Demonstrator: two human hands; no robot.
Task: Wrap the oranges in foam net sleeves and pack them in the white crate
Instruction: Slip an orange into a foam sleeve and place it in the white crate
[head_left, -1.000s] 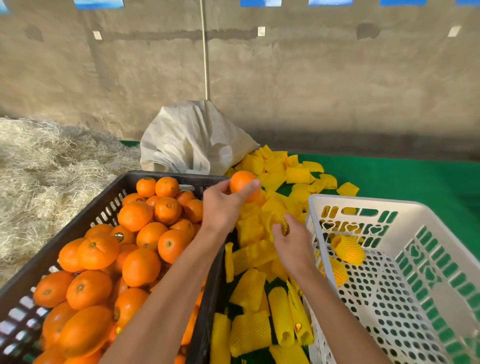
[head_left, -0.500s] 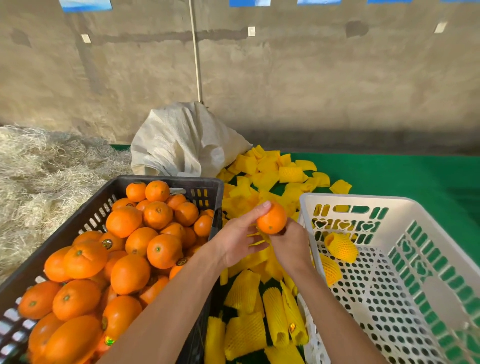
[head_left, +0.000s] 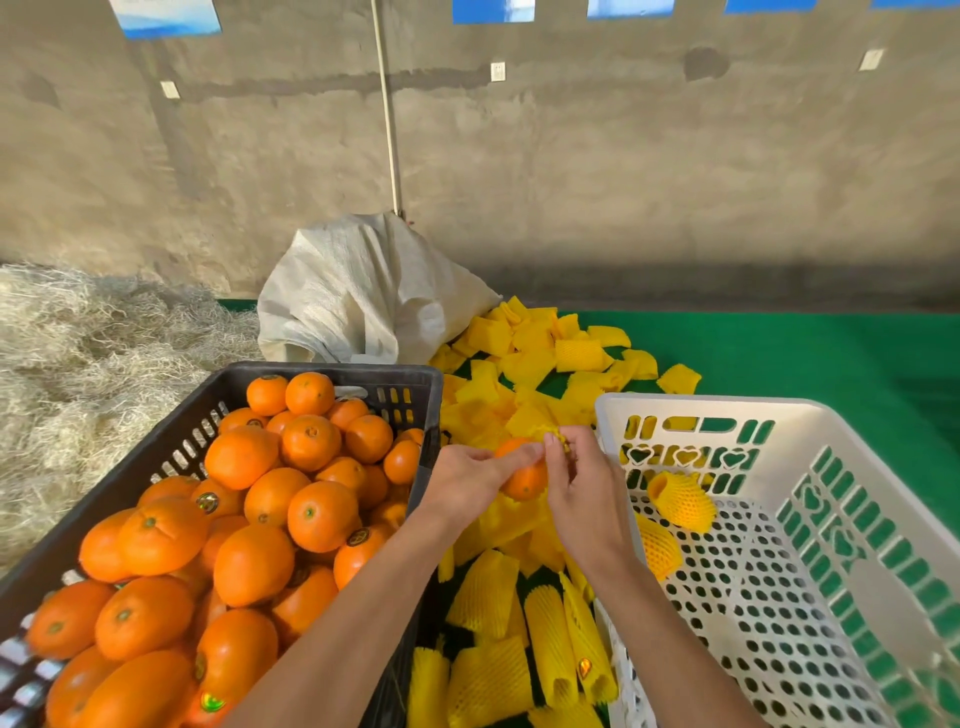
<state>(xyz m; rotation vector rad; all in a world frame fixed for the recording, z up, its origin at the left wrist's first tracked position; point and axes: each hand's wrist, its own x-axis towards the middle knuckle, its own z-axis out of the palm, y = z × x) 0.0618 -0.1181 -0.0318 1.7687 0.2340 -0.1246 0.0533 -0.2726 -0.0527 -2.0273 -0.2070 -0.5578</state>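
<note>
Both hands on one orange (head_left: 522, 475) — between the two crates.

Left hand (head_left: 467, 480) grips the orange from 9 o'clock; right hand (head_left: 582, 486) pinches a yellow foam net sleeve (head_left: 555, 441) at its 1 o'clock edge. The white crate (head_left: 852, 415) at 3 o'clock holds two wrapped oranges (head_left: 680, 501) — the black crate (head_left: 332, 370) sits at 9 o'clock.

Two arms come up from the bottom of the picture. Both arms are bare all the way down to where the picture ends, so no sleeve shows. The left hand (head_left: 470, 475) and the right hand (head_left: 584, 491) are bare too, with no gloves on. There is no watch, no band and no ring on either wrist or on the fingers that can be seen. The nails look short and plain. No other part of the person shows.
</note>
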